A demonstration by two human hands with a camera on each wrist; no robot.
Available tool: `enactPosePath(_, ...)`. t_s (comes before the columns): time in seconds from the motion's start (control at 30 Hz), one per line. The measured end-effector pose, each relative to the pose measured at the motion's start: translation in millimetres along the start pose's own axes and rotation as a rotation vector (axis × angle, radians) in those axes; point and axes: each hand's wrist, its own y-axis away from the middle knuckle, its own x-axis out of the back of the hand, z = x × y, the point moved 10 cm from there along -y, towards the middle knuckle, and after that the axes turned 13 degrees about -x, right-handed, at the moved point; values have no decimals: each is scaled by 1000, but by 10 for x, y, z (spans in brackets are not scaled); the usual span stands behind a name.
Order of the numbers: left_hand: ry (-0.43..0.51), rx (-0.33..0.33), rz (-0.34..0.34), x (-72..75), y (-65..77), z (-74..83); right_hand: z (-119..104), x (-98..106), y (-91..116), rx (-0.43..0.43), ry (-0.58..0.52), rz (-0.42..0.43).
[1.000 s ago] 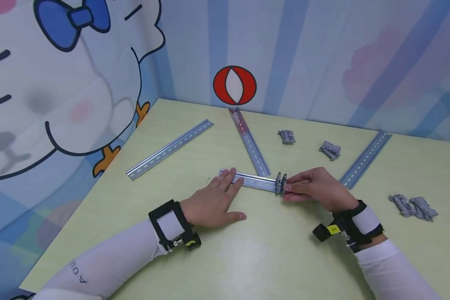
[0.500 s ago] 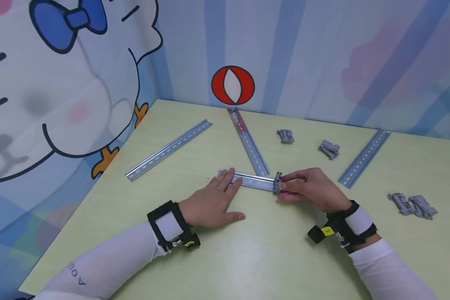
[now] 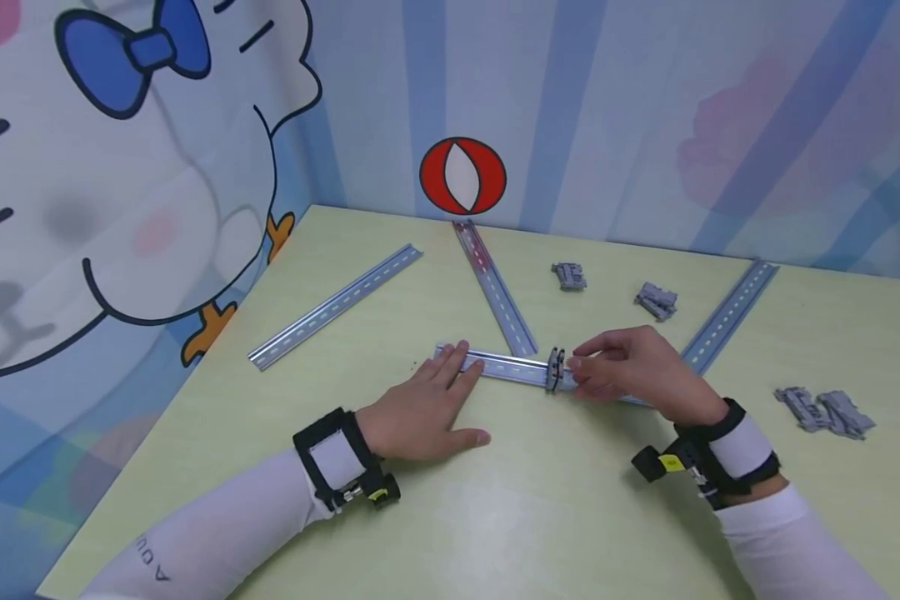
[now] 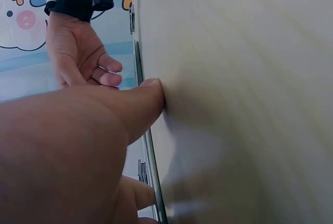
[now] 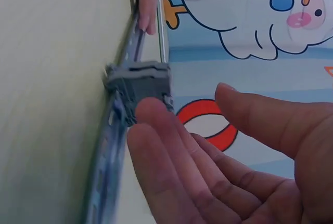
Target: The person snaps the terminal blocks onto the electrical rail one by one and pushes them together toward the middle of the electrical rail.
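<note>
On the pale table (image 3: 480,525) against a blue-striped wall (image 3: 630,125), your left hand (image 3: 412,412) rests straight-fingered on a track (image 3: 521,371); your right hand (image 3: 641,371), thumb and fingers apart, nears grey parts (image 3: 552,372).

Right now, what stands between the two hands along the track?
Upright gray pieces, set across the track, between left hand and right hand; the head view shows them.

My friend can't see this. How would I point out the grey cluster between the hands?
On the pale table, find the dashed strip under the left hand. Follow it toward the right hand until you meet the grey cluster. Unlike the other grey pieces, it stands upright on a strip.
</note>
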Motion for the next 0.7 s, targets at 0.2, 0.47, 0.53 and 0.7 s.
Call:
enactPosePath(0.2, 0, 3, -3, -2, 3, 5, -128, 382, 235, 60, 148, 130)
enactPosePath(0.47, 0, 2, 2, -12, -2, 8, -158, 993, 634, 60, 258, 329)
enactPosePath(0.53, 1, 1, 4, -6, -1, 14, -113, 1167, 713, 38, 270, 390)
enactPosePath(0.7, 1, 7, -5, 3, 2, 14, 118, 1592, 845, -11, 307, 531)
